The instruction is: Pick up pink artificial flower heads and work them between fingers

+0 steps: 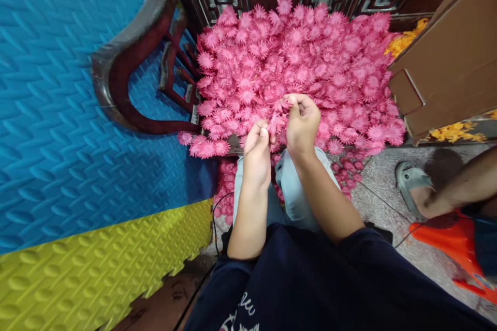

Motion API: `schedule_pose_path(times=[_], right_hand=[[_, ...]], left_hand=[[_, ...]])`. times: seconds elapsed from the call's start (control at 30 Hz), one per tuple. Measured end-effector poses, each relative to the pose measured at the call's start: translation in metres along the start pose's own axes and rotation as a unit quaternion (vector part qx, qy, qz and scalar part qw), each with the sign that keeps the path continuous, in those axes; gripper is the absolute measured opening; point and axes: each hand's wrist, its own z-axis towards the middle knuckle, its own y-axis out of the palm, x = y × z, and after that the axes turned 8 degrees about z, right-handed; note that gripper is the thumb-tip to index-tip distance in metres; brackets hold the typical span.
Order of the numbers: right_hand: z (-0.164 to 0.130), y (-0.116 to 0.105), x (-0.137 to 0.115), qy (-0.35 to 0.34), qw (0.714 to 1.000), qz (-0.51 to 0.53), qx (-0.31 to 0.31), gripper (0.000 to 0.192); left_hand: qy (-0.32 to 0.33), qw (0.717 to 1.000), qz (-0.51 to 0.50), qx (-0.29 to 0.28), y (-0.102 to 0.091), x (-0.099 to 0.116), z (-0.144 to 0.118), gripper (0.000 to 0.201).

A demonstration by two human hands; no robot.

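Observation:
A wide heap of pink artificial flowers [295,57] covers the dark wooden seat before me. My left hand [258,142] is closed, thumb and fingers pinching a pink flower piece [276,121] just above the front of the heap. A little higher and to the right, my right hand [304,119] is closed too, its thumb and forefinger on the pink petals beside that piece. Whether both hands grip one flower or two separate pieces, I cannot tell. Both forearms reach forward over my knees.
A curved dark wooden armrest [112,83] borders the heap at left, beside blue padded matting [50,88] and a yellow mat [155,248]. At right stand a brown cardboard box [454,57] and yellow flowers [458,132]. Another person's sandalled foot [417,191] rests by an orange stool [450,243].

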Motion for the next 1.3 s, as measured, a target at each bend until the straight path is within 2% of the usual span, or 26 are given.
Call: schedule_pose_path(times=[0.07, 0.13, 0.2, 0.27, 0.3, 0.37, 0.47, 0.6, 0.67, 0.8, 0.93, 1.0, 1.07, 1.2, 1.3], right_hand=[[-0.001, 0.000, -0.002, -0.009, 0.998, -0.045, -0.037, 0.022], [-0.004, 0.002, -0.005, -0.006, 0.991, -0.085, -0.105, 0.025], [-0.007, 0.004, -0.009, -0.009, 0.979, -0.108, -0.173, 0.026], [-0.010, 0.007, -0.012, -0.020, 0.967, -0.114, -0.227, 0.027], [-0.010, 0.007, -0.014, -0.023, 0.961, -0.115, -0.250, 0.028], [-0.010, 0.008, -0.015, -0.021, 0.952, -0.114, -0.282, 0.029], [-0.008, 0.006, -0.014, -0.021, 0.951, -0.135, -0.276, 0.026], [-0.007, 0.004, -0.011, -0.037, 0.964, -0.171, -0.201, 0.019], [-0.009, 0.005, -0.012, -0.042, 0.965, -0.174, -0.193, 0.018], [-0.012, 0.007, -0.016, -0.031, 0.970, -0.163, -0.178, 0.016], [-0.009, 0.005, -0.015, -0.024, 0.977, -0.130, -0.170, 0.019], [-0.006, 0.003, -0.012, -0.013, 0.980, -0.105, -0.171, 0.021], [-0.003, 0.001, -0.008, 0.018, 0.983, -0.071, -0.166, 0.022], [0.004, -0.002, -0.003, 0.106, 0.981, -0.026, -0.162, 0.017], [0.005, -0.002, -0.003, 0.142, 0.981, -0.025, -0.132, 0.014]], left_hand=[[0.060, 0.993, 0.053, 0.085, -0.007, -0.011, 0.011, 0.013], [0.120, 0.970, 0.124, 0.170, -0.014, -0.018, 0.021, 0.013], [0.193, 0.925, 0.198, 0.262, -0.020, -0.021, 0.027, 0.010], [0.260, 0.869, 0.261, 0.330, -0.022, -0.020, 0.028, 0.007], [0.288, 0.846, 0.281, 0.350, -0.022, -0.019, 0.028, 0.006], [0.329, 0.818, 0.292, 0.371, -0.022, -0.017, 0.026, 0.007], [0.353, 0.811, 0.291, 0.365, -0.019, -0.016, 0.024, 0.011], [0.323, 0.849, 0.295, 0.296, -0.014, -0.018, 0.024, 0.017], [0.306, 0.867, 0.297, 0.257, -0.012, -0.021, 0.025, 0.024], [0.272, 0.870, 0.344, 0.226, -0.015, -0.026, 0.026, 0.046], [0.237, 0.887, 0.325, 0.224, -0.024, -0.028, 0.029, 0.033], [0.214, 0.887, 0.339, 0.229, -0.028, -0.028, 0.029, 0.024], [0.204, 0.877, 0.368, 0.232, -0.029, -0.026, 0.029, 0.025], [0.229, 0.859, 0.390, 0.240, -0.027, -0.022, 0.026, 0.027], [0.244, 0.857, 0.384, 0.242, -0.020, -0.023, 0.018, 0.026]])
